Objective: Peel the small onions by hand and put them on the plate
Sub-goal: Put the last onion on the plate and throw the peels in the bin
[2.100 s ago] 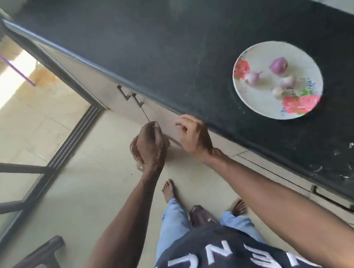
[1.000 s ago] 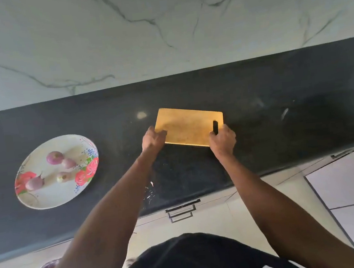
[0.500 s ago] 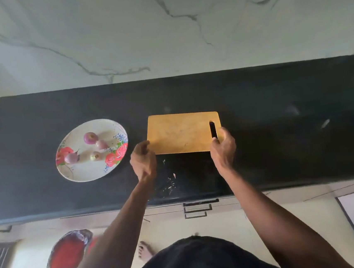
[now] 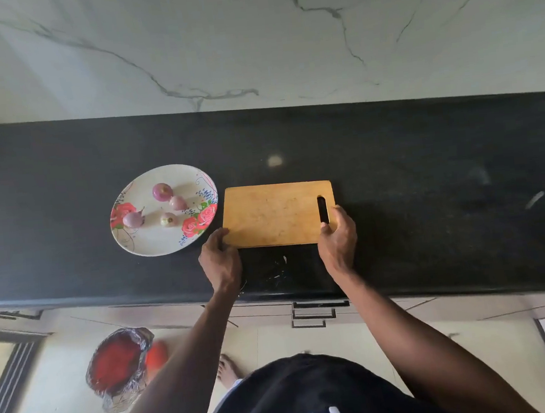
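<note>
Both hands, left hand [image 4: 220,261] and right hand [image 4: 337,238], grip the cutting board's [image 4: 273,213] near corners, seemingly to position it beside the plate [image 4: 155,242] holding four onions [image 4: 162,191].

On the countertop [image 4: 427,164] in front of me the cutting board [image 4: 272,214] lies flat, with the plate [image 4: 154,241] just beside it on my left, and four small onions [image 4: 162,191] sit on that plate. My left hand [image 4: 221,264] is at the board's near left corner and my right hand [image 4: 337,240] at its near right corner, beside the handle slot. Below the counter's edge, to my left, a bin [image 4: 116,364] stands on the floor.
</note>
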